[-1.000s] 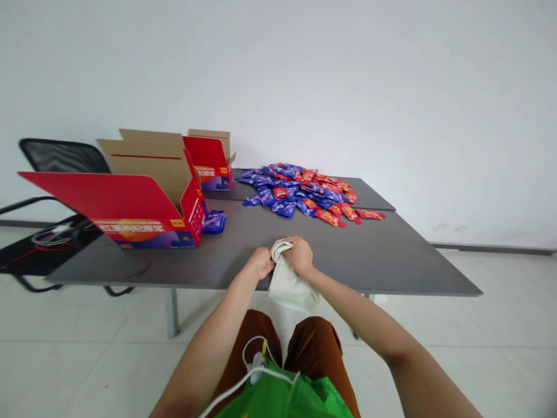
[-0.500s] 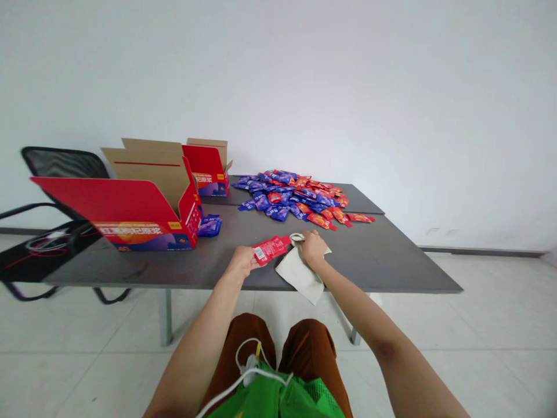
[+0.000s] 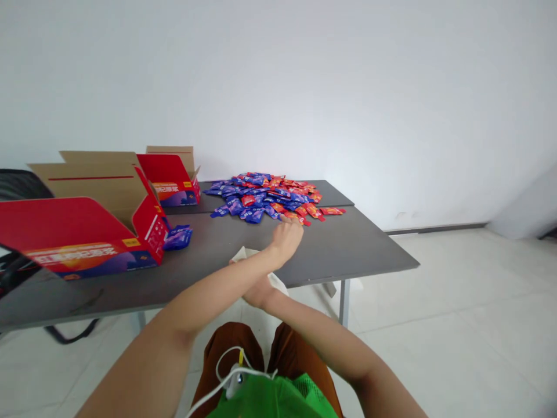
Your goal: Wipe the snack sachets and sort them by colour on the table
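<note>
Left hand [image 3: 287, 239] at pouch pile [image 3: 265, 197], grip unclear; right hand [image 3: 259, 291] clamped on cream cloth [image 3: 244, 253]. Plenty left toward surface's [image 3: 348, 249] far edge; few blue pouches [image 3: 178, 238] by carton [image 3: 100, 252].

1. The left arm [image 3: 174, 331] reaches forward and across the body, sloping up to the right, elbow slightly bent.
2. The left hand [image 3: 287, 237] is the farther forward, its back turned up, its fingertips hard to make out.
3. The right arm [image 3: 322, 337] angles inward from the lower right.
4. The right hand [image 3: 259, 290] lies beneath the left forearm, which hides most of its fingers.
5. The forearms cross near the right wrist.
</note>
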Motion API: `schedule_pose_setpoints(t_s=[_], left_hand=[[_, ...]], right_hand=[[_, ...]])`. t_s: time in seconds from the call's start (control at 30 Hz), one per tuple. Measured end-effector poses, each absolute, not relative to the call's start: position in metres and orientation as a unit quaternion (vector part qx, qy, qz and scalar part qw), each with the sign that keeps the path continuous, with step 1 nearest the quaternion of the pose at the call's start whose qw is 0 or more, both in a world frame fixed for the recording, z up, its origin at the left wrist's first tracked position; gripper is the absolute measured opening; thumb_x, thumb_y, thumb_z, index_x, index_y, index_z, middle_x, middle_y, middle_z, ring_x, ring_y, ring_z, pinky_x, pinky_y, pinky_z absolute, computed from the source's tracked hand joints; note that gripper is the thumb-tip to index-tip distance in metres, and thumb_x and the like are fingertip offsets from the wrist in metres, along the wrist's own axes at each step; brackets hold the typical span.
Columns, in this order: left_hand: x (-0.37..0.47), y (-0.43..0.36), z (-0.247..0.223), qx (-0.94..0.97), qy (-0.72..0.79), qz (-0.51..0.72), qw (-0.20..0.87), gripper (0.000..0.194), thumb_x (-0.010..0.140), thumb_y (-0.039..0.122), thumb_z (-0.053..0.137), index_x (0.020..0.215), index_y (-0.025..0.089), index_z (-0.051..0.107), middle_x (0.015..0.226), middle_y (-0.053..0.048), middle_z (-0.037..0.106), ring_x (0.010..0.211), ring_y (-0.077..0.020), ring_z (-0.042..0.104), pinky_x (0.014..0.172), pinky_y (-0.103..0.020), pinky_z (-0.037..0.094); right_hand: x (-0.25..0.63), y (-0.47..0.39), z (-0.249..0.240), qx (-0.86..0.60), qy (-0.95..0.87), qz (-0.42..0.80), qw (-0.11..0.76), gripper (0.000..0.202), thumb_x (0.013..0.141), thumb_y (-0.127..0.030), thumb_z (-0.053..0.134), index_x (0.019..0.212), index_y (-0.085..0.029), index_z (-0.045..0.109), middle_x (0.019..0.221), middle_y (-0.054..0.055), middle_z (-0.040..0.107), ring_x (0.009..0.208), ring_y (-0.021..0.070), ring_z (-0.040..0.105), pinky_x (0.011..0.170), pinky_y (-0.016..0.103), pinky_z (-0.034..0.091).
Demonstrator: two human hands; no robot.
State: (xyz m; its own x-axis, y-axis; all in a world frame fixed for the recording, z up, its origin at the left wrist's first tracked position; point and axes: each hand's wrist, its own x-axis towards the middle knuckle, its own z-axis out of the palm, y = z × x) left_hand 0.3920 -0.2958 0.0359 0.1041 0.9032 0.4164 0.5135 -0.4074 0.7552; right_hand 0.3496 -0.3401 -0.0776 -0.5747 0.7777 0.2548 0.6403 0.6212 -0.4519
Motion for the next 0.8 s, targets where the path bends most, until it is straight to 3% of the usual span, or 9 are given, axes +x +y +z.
schedule_pose_setpoints(t_s=[0.1,0.2,0.33,0.43,0.5,0.63,0.7,0.8], left_hand=[[0.450,-0.279,0.019,0.763,0.436,0.426,0.215,0.023,0.083,0.003,0.044,0.097,-0.002,0.062,0.134,-0.040,0.039,0.118,-0.0419,0.051,0.096,-0.050,0.040],[0.498,-0.278,-0.005,0.831,0.428,0.332,0.125,0.030,0.086,0.003,0.037,0.103,-0.005,0.061,0.130,-0.042,0.042,0.110,-0.0386,0.058,0.088,-0.049,0.045],[0.537,-0.296,-0.031,0.900,0.393,0.179,0.062,0.030,0.085,0.002,0.045,0.109,-0.002,0.062,0.106,-0.031,0.064,0.101,-0.0304,0.064,0.085,-0.044,0.049],[0.551,-0.301,-0.032,0.918,0.368,0.137,0.060,0.022,0.085,0.015,0.055,0.097,0.002,0.067,0.094,-0.023,0.069,0.096,-0.0283,0.065,0.084,-0.040,0.050],[0.551,-0.291,-0.021,0.917,0.378,0.117,0.059,0.032,0.090,0.031,0.051,0.099,0.005,0.067,0.095,-0.021,0.069,0.095,-0.0273,0.066,0.083,-0.037,0.050],[0.507,-0.238,0.021,0.874,0.453,0.171,0.034,0.054,0.095,0.049,0.030,0.110,0.009,0.062,0.103,-0.018,0.068,0.100,-0.0243,0.064,0.084,-0.033,0.048],[0.456,-0.208,0.040,0.833,0.517,0.198,-0.005,0.051,0.096,0.047,0.031,0.109,0.009,0.062,0.105,-0.018,0.068,0.100,-0.0233,0.063,0.085,-0.033,0.047],[0.363,-0.174,0.048,0.792,0.565,0.229,-0.033,0.046,0.096,0.042,0.035,0.090,0.008,0.066,0.091,-0.010,0.069,0.104,-0.0198,0.059,0.088,-0.028,0.044]], right_hand=[[0.353,-0.336,-0.078,-0.440,-0.868,0.102,0.207,0.054,0.093,-0.037,0.042,0.146,-0.031,0.031,0.138,0.002,0.048,0.125,0.0261,0.040,0.108,0.043,0.028],[0.359,-0.332,-0.072,-0.469,-0.865,0.057,0.172,0.066,0.086,-0.049,0.054,0.145,-0.027,0.032,0.134,0.009,0.049,0.120,0.0319,0.042,0.097,0.050,0.037],[0.371,-0.330,-0.064,-0.478,-0.869,0.025,0.127,0.068,0.084,-0.061,0.052,0.142,-0.030,0.034,0.127,0.009,0.051,0.113,0.0287,0.044,0.086,0.046,0.044],[0.382,-0.331,-0.066,-0.480,-0.865,0.003,0.143,0.069,0.083,-0.066,0.051,0.141,-0.031,0.036,0.127,0.008,0.050,0.112,0.0284,0.043,0.086,0.046,0.044],[0.387,-0.331,-0.071,-0.474,-0.866,-0.005,0.160,0.066,0.084,-0.062,0.051,0.141,-0.030,0.037,0.126,0.008,0.051,0.112,0.0278,0.044,0.088,0.045,0.043],[0.393,-0.333,-0.077,-0.438,-0.873,-0.004,0.213,0.047,0.093,-0.043,0.049,0.136,-0.025,0.044,0.128,0.006,0.053,0.113,0.0249,0.045,0.095,0.041,0.039],[0.395,-0.334,-0.075,-0.442,-0.869,-0.009,0.222,0.048,0.090,-0.048,0.052,0.131,-0.022,0.050,0.125,0.009,0.054,0.112,0.0274,0.045,0.091,0.043,0.041],[0.400,-0.335,-0.068,-0.461,-0.862,-0.027,0.211,0.063,0.083,-0.059,0.056,0.132,-0.019,0.047,0.115,0.014,0.056,0.105,0.0295,0.047,0.082,0.044,0.045]])
